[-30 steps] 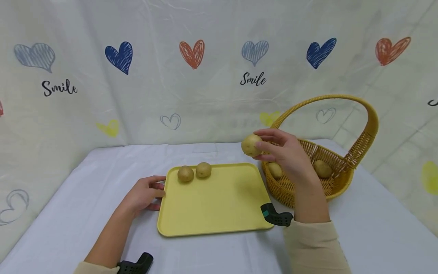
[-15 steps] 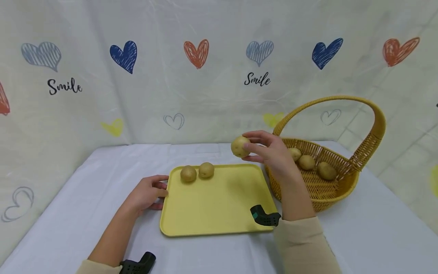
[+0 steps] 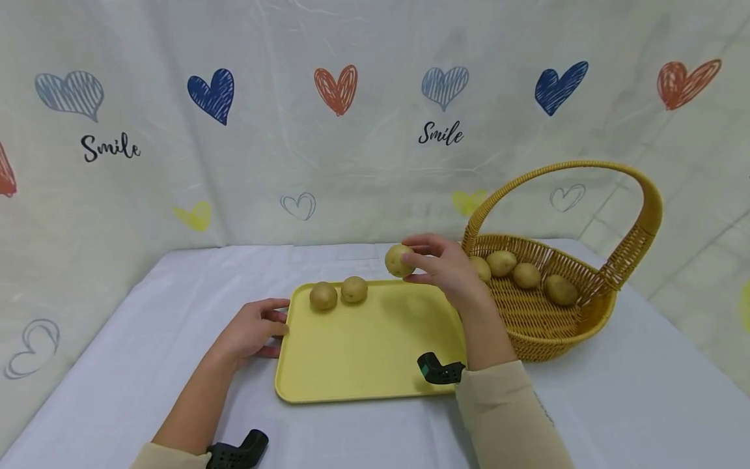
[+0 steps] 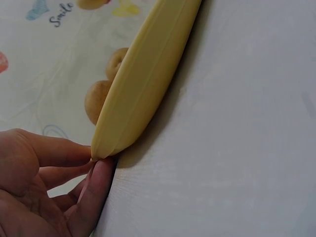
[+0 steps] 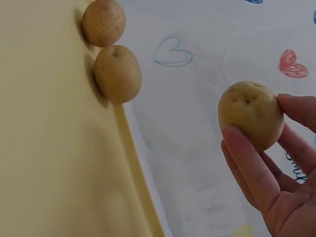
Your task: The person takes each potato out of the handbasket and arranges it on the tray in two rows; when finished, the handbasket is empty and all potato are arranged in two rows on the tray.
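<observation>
My right hand (image 3: 442, 267) holds a round potato (image 3: 399, 260) between thumb and fingers, raised near the tray's far edge. In the right wrist view the same potato (image 5: 251, 116) sits at the fingertips, apart from the tray. Two potatoes, a left one (image 3: 323, 296) and a right one (image 3: 354, 290), lie side by side at the far left of the yellow tray (image 3: 363, 358). My left hand (image 3: 252, 331) is at the tray's left side; in the left wrist view its thumb and fingers pinch the tray rim (image 4: 143, 94).
A wicker basket (image 3: 551, 339) with a tall arched handle stands right of the tray. Several potatoes (image 3: 527, 276) lie inside it along the far side. White cloth (image 3: 351, 436) covers the table, and a backdrop (image 3: 375, 156) printed with hearts hangs behind.
My right hand has carried the potato left from over the basket and slightly lower, to above the tray's far edge. My left hand stays at the tray's left edge.
</observation>
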Motion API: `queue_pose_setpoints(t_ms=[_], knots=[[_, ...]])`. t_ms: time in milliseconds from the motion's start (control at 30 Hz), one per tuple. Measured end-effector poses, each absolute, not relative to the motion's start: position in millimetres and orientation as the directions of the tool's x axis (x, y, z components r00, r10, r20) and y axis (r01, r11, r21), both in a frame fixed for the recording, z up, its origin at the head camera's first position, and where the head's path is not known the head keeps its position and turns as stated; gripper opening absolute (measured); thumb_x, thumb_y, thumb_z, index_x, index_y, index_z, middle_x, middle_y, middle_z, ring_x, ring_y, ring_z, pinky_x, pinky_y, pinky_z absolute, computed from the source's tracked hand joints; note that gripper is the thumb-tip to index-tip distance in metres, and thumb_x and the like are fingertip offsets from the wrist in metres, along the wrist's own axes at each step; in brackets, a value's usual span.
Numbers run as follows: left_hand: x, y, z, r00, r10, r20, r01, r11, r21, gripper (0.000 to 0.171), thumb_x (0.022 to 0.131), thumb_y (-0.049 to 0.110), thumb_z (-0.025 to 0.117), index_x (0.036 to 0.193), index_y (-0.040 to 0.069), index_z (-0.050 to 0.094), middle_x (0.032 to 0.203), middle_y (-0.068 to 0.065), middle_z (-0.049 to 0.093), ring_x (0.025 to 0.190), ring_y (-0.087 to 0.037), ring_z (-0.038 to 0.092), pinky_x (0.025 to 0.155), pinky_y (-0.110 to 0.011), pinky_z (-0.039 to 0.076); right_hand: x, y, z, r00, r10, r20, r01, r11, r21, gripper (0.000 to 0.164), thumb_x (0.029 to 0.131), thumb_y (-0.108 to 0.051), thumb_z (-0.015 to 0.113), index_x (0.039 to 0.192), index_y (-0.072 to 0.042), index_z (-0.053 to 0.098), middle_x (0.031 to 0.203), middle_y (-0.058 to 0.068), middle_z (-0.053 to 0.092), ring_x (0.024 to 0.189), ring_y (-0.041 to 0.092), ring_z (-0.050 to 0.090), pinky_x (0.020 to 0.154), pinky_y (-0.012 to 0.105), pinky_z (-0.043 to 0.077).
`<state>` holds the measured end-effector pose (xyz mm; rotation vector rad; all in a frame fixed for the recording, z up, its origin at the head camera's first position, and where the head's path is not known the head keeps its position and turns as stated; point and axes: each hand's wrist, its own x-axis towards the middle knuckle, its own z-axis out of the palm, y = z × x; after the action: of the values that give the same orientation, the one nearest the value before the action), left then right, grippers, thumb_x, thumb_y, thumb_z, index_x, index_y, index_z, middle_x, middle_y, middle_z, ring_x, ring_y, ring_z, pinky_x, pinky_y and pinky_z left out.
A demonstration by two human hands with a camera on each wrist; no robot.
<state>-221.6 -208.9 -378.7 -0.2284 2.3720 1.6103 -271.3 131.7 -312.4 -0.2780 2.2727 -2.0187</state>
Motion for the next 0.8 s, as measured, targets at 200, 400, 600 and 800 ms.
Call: queue_pose_setpoints(t_ms=[200,400,600,800], knots=[[-222.4,-208.3,-377.8,-0.952,0.022,-0.307,-0.277,0.369,0.887,0.06,0.094,0.001,0.064,0.152,0.008,0.049,0.123,-0.015,0.055,0.094,-0.023,0.063,0.07,-0.036,0.064,-275.3,125.3,-324.0,-0.977,-0.212,0.016,-0.049,0.151,-0.987,0.039,0.099,-0.013,0.068,0.135,-0.001,0.061,0.134,0.019,0.058,0.107,0.026,0.067,0.089,0.041,0.063],[-223.2,-208.5,-378.8,-0.952,0.026,-0.304,-0.275,0.358,0.892,0.061,0.094,0.0,0.063,0.152,0.007,0.048,0.123,-0.015,0.055,0.095,-0.023,0.063,0.071,-0.036,0.064,-279.8,119.2,-338.1,-0.972,-0.232,-0.044,-0.003,0.199,-0.98,0.039,0.099,-0.013,0.068,0.136,0.0,0.061,0.134,0.021,0.059,0.111,0.03,0.067,0.092,0.045,0.062],[-222.3,-208.4,-378.4,-0.951,0.024,-0.308,-0.281,0.354,0.892,0.06,0.094,0.0,0.063,0.152,0.007,0.048,0.122,-0.015,0.055,0.094,-0.022,0.063,0.07,-0.036,0.064,-283.0,111.7,-350.7,-0.971,-0.214,-0.106,0.046,0.269,-0.962,0.037,0.099,-0.012,0.067,0.135,-0.003,0.063,0.132,0.021,0.061,0.111,0.031,0.068,0.092,0.046,0.062],[-222.1,-210.6,-377.9,-0.952,0.035,-0.304,-0.274,0.348,0.897,0.063,0.093,0.0,0.064,0.153,0.006,0.047,0.121,-0.014,0.055,0.094,-0.021,0.062,0.069,-0.036,0.064,-285.0,107.9,-357.4,-0.974,-0.191,-0.126,0.063,0.304,-0.95,0.04,0.097,-0.011,0.069,0.136,-0.003,0.063,0.136,0.021,0.058,0.113,0.035,0.068,0.089,0.045,0.063]])
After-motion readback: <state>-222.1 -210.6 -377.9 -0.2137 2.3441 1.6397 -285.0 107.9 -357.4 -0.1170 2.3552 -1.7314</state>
